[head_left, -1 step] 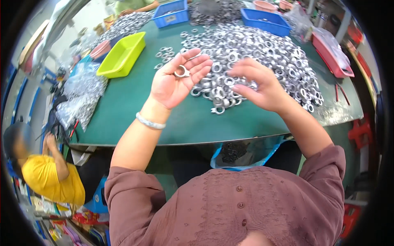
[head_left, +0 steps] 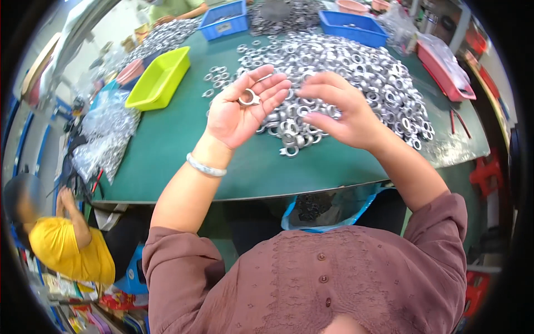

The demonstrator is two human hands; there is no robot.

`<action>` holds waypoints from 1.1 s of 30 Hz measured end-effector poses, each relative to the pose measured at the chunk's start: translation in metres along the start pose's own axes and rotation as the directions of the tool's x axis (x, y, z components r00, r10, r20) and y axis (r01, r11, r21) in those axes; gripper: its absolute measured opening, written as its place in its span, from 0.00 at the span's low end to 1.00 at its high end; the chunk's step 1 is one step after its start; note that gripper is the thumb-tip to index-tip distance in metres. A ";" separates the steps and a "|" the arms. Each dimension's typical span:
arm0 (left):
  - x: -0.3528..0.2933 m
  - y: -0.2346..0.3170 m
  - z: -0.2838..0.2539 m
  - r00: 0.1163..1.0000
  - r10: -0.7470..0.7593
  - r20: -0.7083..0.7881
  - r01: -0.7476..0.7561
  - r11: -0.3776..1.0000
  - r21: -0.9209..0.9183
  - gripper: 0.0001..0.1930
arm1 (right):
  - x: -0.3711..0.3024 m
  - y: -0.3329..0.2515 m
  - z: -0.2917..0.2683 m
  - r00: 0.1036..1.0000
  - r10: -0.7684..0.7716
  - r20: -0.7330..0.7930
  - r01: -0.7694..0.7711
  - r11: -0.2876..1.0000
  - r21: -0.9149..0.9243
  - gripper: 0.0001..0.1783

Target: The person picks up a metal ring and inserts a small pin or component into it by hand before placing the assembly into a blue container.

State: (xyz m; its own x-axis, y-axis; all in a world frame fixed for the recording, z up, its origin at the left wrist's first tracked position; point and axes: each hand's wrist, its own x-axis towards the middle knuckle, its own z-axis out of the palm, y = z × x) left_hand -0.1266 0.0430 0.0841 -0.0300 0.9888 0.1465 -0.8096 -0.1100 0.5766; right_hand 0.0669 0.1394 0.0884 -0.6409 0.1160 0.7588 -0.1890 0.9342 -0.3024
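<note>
Your left hand (head_left: 242,108) is palm up and open over the near part of the green table (head_left: 167,145), with one metal ring (head_left: 248,99) lying at the base of its fingers. A pale bracelet (head_left: 206,166) sits on that wrist. Your right hand (head_left: 339,111) hovers just beside it, palm down, fingers loosely curled over the near edge of the ring pile (head_left: 345,67); can't tell if it grips anything. Blue bag (head_left: 328,214) hangs under the table edge near you. Left of the pile: yellow-green tray (head_left: 160,78). Far side: two blue bins (head_left: 225,21) (head_left: 353,26). Right edge: red tray (head_left: 445,69).
</note>
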 end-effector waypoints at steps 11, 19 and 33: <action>0.039 -0.040 -0.013 0.971 -0.106 0.212 0.134 0.984 -0.119 0.27 | 0.012 0.029 0.031 0.995 0.033 -0.093 -0.051 0.978 -0.203 0.17; 0.033 -0.038 -0.024 0.974 -0.143 0.177 0.124 0.985 0.117 0.21 | 0.008 0.045 0.034 0.962 0.042 -0.270 -0.106 0.968 -0.225 0.14; 0.030 -0.040 -0.027 0.998 -0.066 0.013 0.061 0.963 0.261 0.15 | -0.005 0.049 0.042 0.974 0.097 -0.203 -0.104 0.994 -0.026 0.11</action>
State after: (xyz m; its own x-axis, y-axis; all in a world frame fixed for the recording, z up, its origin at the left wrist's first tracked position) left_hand -0.1113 0.0797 0.0440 0.0316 0.9924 0.1187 -0.6288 -0.0725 0.7741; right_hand 0.0296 0.1705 0.0450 -0.4921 0.2719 0.8270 -0.1014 0.9256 -0.3647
